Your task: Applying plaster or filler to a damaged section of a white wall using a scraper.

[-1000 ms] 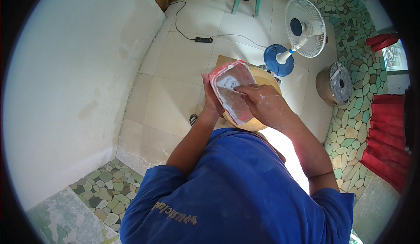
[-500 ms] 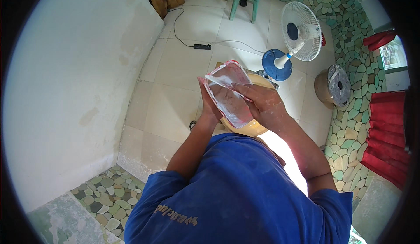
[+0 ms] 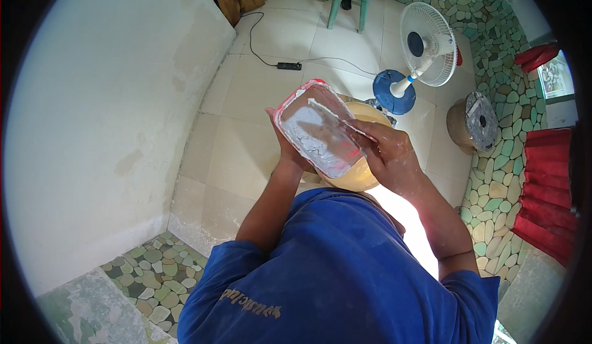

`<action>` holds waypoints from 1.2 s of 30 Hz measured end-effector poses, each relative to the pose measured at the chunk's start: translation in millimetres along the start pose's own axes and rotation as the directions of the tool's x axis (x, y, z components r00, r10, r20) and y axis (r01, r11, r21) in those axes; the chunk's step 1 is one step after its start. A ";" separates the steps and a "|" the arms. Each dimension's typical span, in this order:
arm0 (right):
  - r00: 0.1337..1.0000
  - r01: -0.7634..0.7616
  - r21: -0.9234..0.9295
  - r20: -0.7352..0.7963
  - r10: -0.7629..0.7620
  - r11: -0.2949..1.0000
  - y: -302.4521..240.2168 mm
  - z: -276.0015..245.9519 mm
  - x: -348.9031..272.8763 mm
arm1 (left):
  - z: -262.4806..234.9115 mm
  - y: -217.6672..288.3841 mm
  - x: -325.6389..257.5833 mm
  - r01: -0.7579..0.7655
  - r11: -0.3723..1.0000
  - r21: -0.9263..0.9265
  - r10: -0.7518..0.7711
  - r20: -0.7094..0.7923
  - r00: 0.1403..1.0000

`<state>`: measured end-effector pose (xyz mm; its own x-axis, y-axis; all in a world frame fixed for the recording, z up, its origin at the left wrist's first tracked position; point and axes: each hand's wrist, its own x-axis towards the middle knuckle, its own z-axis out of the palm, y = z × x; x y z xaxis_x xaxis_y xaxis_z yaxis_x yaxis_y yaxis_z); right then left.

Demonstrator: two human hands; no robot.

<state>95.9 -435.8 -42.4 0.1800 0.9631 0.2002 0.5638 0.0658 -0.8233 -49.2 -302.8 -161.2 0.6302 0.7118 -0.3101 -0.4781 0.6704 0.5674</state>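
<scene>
both hands busy: left hand (image 3: 288, 153) grips tilted tray (image 3: 317, 128) from beneath so right hand (image 3: 385, 153), closed on scraper (image 3: 336, 119), reaches the plaster.

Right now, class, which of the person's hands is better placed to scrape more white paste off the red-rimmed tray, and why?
The right hand, probably. It grips the flat blade, which already lies on the paste in the tray. The left hand is under the tray, supporting it, so it isn't free.

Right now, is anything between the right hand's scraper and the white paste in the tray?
Nothing visible. The right hand holds the scraper with its blade already lying in the white paste inside the red-rimmed tray, which the left hand grips from below.
</scene>
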 end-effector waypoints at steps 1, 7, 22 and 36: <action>0.999 0.002 -0.084 -0.036 -0.005 0.996 -1.8 0.2 0.1 | -2.4 0.0 0.6 0.005 0.996 -0.089 0.000 0.058 0.998; 0.981 -0.194 0.166 0.038 0.191 0.967 -5.7 5.2 -3.3 | 5.6 0.0 -3.5 -0.100 0.988 -0.114 0.110 0.086 0.990; 0.994 -0.079 0.015 -0.072 0.079 0.997 -29.6 -5.7 -7.5 | 8.3 11.2 -13.4 -0.303 0.940 -0.157 0.332 0.222 0.917; 0.928 -0.312 0.590 0.022 0.372 0.745 -37.6 6.4 -22.4 | 16.9 19.8 -26.9 -0.342 0.908 -0.241 0.392 0.206 0.897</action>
<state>65.5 -458.1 -19.3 0.3594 0.9238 -0.1321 -0.1119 -0.0978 -0.9889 -65.2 -312.2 -128.7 0.5036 0.8580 0.1011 -0.7969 0.4161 0.4379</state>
